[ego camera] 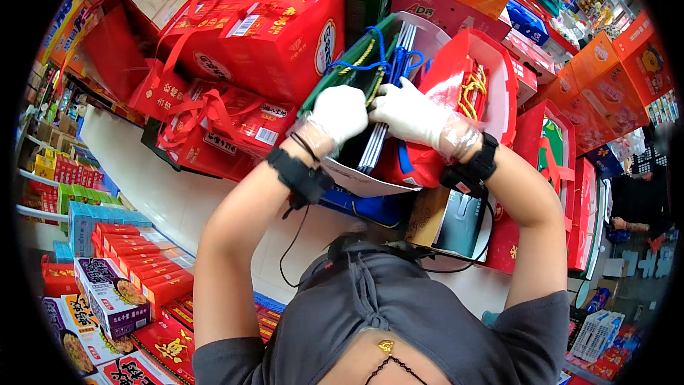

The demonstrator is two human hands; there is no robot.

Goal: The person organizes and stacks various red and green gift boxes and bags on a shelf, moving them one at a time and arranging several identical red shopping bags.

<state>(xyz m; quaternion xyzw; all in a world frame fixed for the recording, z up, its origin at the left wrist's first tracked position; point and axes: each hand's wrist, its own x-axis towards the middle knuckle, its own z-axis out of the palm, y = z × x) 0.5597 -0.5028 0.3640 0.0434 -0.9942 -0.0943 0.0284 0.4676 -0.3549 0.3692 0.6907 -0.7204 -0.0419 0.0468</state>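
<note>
Both my hands wear white gloves and reach into a white open-topped carton (363,184) packed with flat paper gift bags. My left hand (340,115) is curled over the dark green gift bags (323,85) on the carton's left side. Close to it, my right hand (414,117) rests over a stack of blue-and-white folded bags (374,149); its fingertips are bent inward, and whether they pinch a bag is hidden. Blue cord handles (382,45) loop above the bags. Under my right wrist lies a shiny red bag (435,85), beside a yellow cord (472,93).
Large red gift bags (256,48) with ribbon handles stand at the left. Orange cartons (604,93) are stacked at the right. A black cable (286,262) hangs by my body. Boxed goods (117,299) fill the lower left. Another person's hand (630,224) shows at the far right.
</note>
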